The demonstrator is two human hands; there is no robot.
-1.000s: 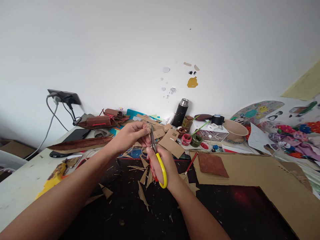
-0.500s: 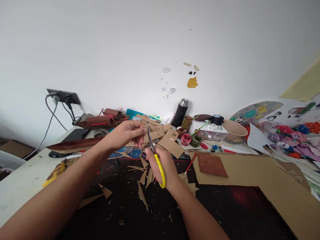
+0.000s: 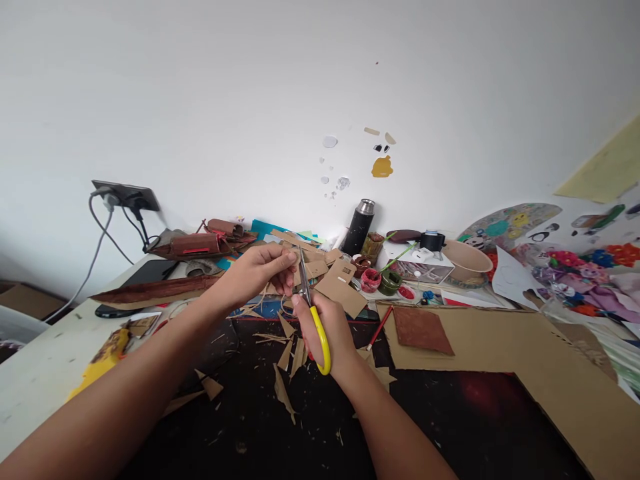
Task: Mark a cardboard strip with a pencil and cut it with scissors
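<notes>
holding both hands up over the middle of the desk, we have the left hand (image 3: 257, 270) curled with its fingertips pinched on a small cardboard piece (image 3: 289, 261), kept just above the dark mat (image 3: 450, 427). our right hand (image 3: 323, 330) is wrapped around the yellow-handled scissors (image 3: 314, 313), fingers through the loops, blades pointing up and away from us. the blade tips meet the cardboard piece right beside the left fingertips; we cannot tell how far apart the blades stand, since they look like one thin line from here. under the hands lie cardboard scraps (image 3: 286, 347), pointed slivers and triangles scattered across the mat. to the right a large cardboard sheet (image 3: 525, 347) lies flat with a brown painted square (image 3: 423, 330) on it, and a red pencil (image 3: 381, 327) rests at its left edge. farther back, near the wall, stand a black flask (image 3: 360, 227), small paint pots (image 3: 380, 280) and a tan bowl (image 3: 467, 260). on the left a long brown painted strip (image 3: 155, 290) stretches across the pale desk (image 3: 35, 380), beside a dark tablet (image 3: 145, 273), with cables running up to a wall socket (image 3: 125, 193).
</notes>
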